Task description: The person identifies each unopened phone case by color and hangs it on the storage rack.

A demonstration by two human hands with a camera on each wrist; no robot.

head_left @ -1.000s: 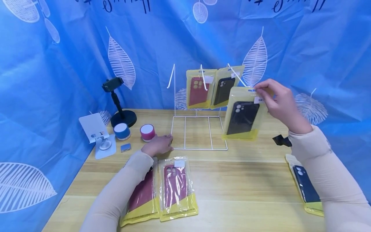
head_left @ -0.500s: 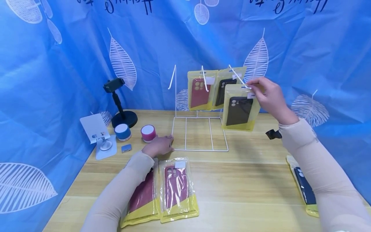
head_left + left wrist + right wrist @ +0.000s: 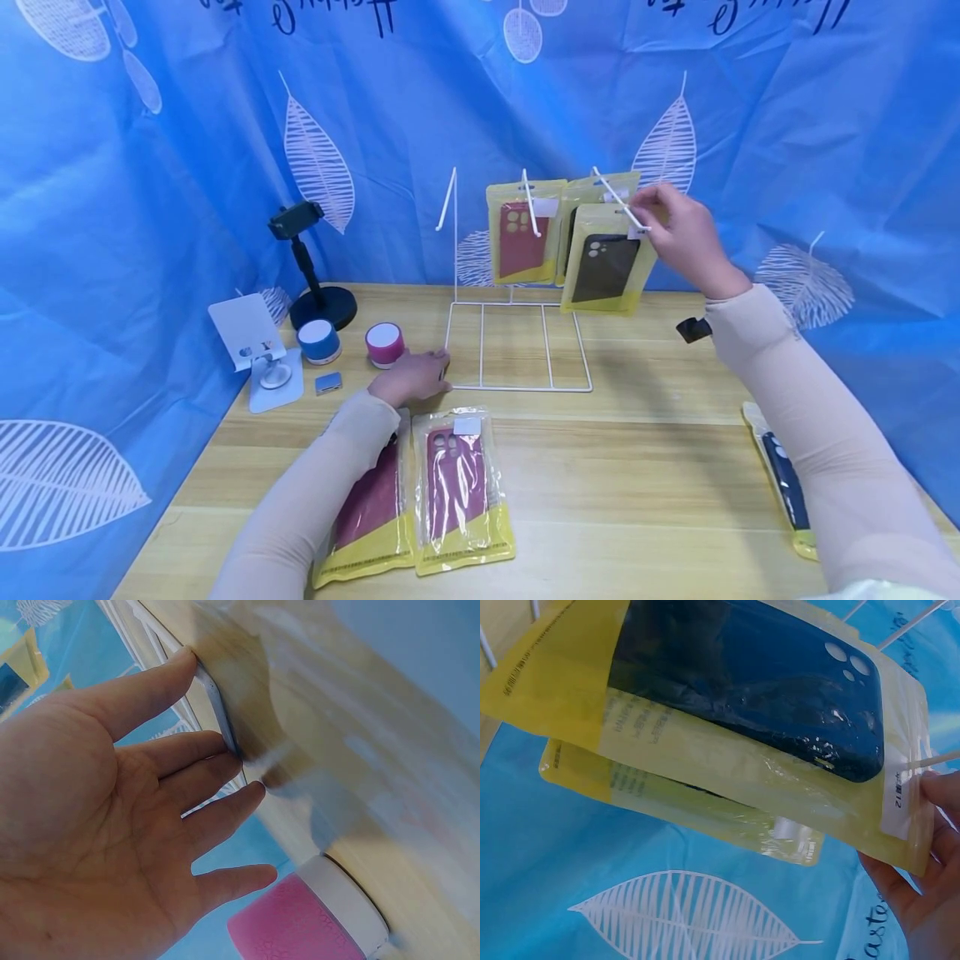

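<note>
A white wire rack (image 3: pixel 517 385) stands on the wooden table. My right hand (image 3: pixel 651 210) pinches the top of a yellow packet with a black phone case (image 3: pixel 603 268), which hangs on the rack's right hook (image 3: pixel 617 198). In the right wrist view my fingers (image 3: pixel 919 889) hold that packet (image 3: pixel 757 697) by its top edge, with a second packet (image 3: pixel 682 802) close behind it. A red-case packet (image 3: pixel 520 235) hangs on the middle hook. My left hand (image 3: pixel 437 368) lies flat with straight fingers (image 3: pixel 161 761) on the rack's front left corner (image 3: pixel 217 712).
Two red-case packets (image 3: pixel 461 487) lie in front of me, one partly under my left sleeve. A blue-case packet (image 3: pixel 787 487) lies at the right edge. A blue speaker (image 3: pixel 317 340), a pink speaker (image 3: pixel 384 343), a white stand (image 3: pixel 251 342) and a black phone holder (image 3: pixel 307 258) stand at the left.
My right hand has carried the black-case packet up and back along the right hook, closer to the packet behind it. The left hand has stayed on the rack's base.
</note>
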